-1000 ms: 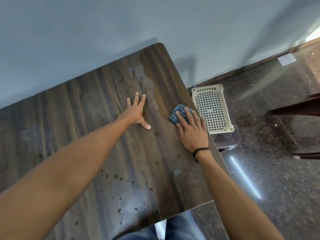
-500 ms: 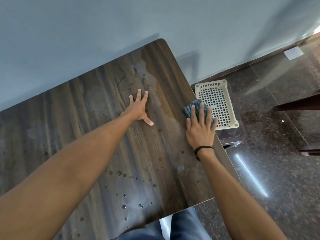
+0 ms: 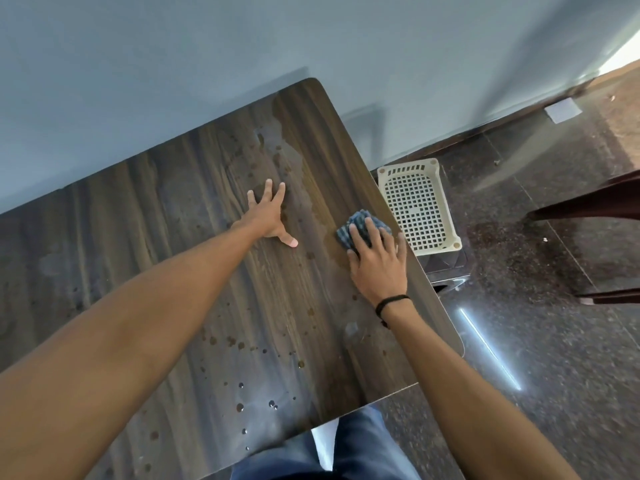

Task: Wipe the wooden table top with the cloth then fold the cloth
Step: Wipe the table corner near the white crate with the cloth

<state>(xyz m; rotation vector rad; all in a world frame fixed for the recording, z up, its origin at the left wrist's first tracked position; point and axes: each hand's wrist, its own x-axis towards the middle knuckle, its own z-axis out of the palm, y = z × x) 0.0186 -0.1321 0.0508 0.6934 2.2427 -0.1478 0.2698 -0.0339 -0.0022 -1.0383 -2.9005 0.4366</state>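
Your right hand (image 3: 379,261) lies flat, fingers straight, pressing the bunched cloth (image 3: 360,225) onto the table (image 3: 173,220) at its 3 o'clock edge. Your left hand (image 3: 270,216) is spread palm down on the wood, at 9 o'clock from the cloth and apart from it. Drops (image 3: 242,386) dot the table toward 6 o'clock. A basket (image 3: 415,202) sits just past the 3 o'clock edge.

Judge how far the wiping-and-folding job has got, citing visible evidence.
Done, seemingly: a smeared wet streak by the table's far corner. In hand: the right hand presses the bunched cloth near the right edge; the left hand rests flat. Left: droplets near the front edge, then folding.
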